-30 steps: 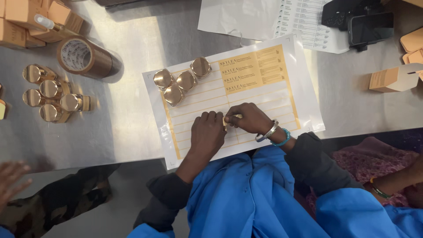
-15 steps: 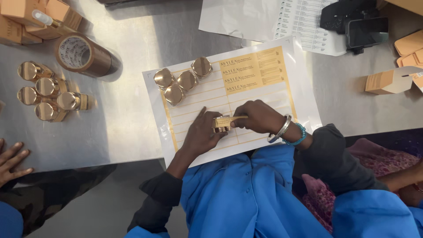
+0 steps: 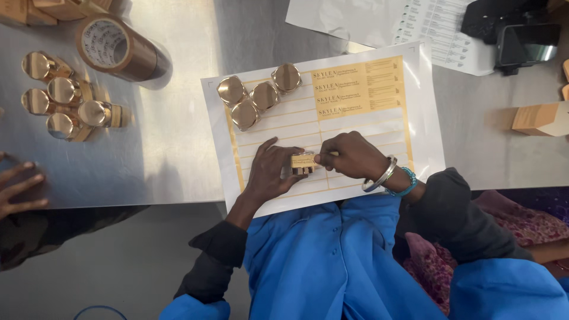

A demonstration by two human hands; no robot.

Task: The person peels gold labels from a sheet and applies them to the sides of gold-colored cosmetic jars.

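A small gold bottle (image 3: 303, 162) lies on its side on a white sheet of yellow labels (image 3: 355, 95). My left hand (image 3: 269, 172) holds the bottle from the left, fingers wrapped around it. My right hand (image 3: 351, 155), with bracelets at the wrist, presses its fingertips on a yellow label at the bottle's right side. Several gold bottles (image 3: 256, 96) stand upright on the sheet's far left corner.
A roll of brown tape (image 3: 118, 48) and a cluster of gold bottles (image 3: 65, 98) sit at the far left of the metal table (image 3: 166, 142). Another person's hand (image 3: 18, 186) rests at the left edge. Printed paper (image 3: 403, 21), a black device (image 3: 515, 29) and tan boxes (image 3: 542, 118) lie at the right.
The bottle has come out from under my hands and now lies between them. My right hand has shifted right along the bottle. The other person's hand moved up onto the table.
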